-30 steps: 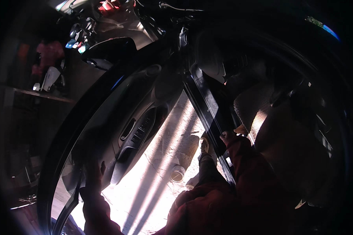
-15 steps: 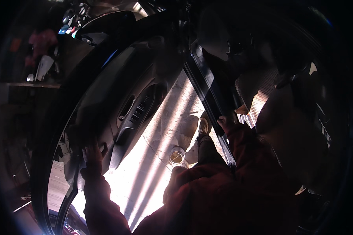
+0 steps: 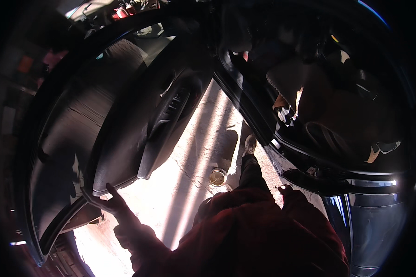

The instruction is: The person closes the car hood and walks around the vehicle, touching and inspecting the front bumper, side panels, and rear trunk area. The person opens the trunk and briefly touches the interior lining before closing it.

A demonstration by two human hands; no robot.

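An open dark car door (image 3: pixel 118 171) fills the left side, its inner panel and armrest switches (image 3: pixel 176 99) facing me. At the door's lower rear corner is my left hand (image 3: pixel 112 203), thumb on the inner side and fingers reaching around the edge. My right hand (image 3: pixel 287 189) hangs low beside the door sill (image 3: pixel 259 129), apart from it as far as I can see. It is small and dark here, and its fingers are mostly hidden. Inside the car to the right, a seat (image 3: pixel 326 111) shows dimly.
On the sunlit floor (image 3: pixel 189 157) between door and sill stands a round open container (image 3: pixel 218 177). My shoe (image 3: pixel 250 144) is beside the sill. A closed dark rear door panel (image 3: pixel 376 226) extends at right. Cluttered items (image 3: pixel 125 11) lie beyond the door at the top.
My left hand has shifted from the inner door panel to its rear corner. My right hand has come away from the door opening near the seat and dropped lower. The view has shifted.
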